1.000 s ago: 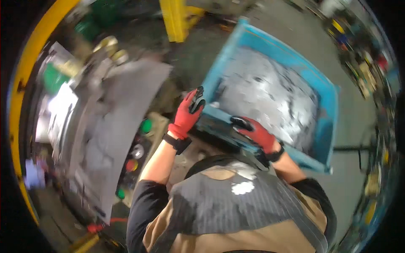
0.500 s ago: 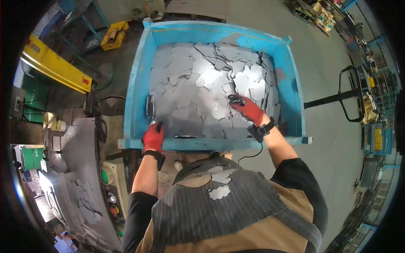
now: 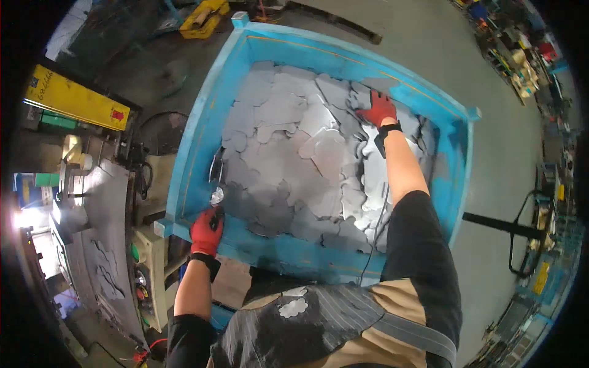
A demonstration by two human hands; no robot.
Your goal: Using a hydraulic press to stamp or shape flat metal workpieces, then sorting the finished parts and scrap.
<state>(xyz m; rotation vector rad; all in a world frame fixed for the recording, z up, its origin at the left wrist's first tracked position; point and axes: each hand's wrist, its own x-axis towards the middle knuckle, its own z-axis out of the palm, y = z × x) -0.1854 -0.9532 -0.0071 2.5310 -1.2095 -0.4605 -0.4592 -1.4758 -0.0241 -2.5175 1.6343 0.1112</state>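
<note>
Right hand [image 3: 378,110] resting splayed over grey flat pieces [image 3: 276,161] — left hand [image 3: 207,231] resting half-curled at blue bin's rim [image 3: 288,257] — can't tell either's hold.

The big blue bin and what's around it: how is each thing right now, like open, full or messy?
Blue bin: open on top, holding many pieces
Gray pieces: flat, overlapping, messy
Yellow box: open
Left hand: gloved, at the bin's near left corner, grip unclear
Right hand: gloved, fingers spread over the pieces
</note>
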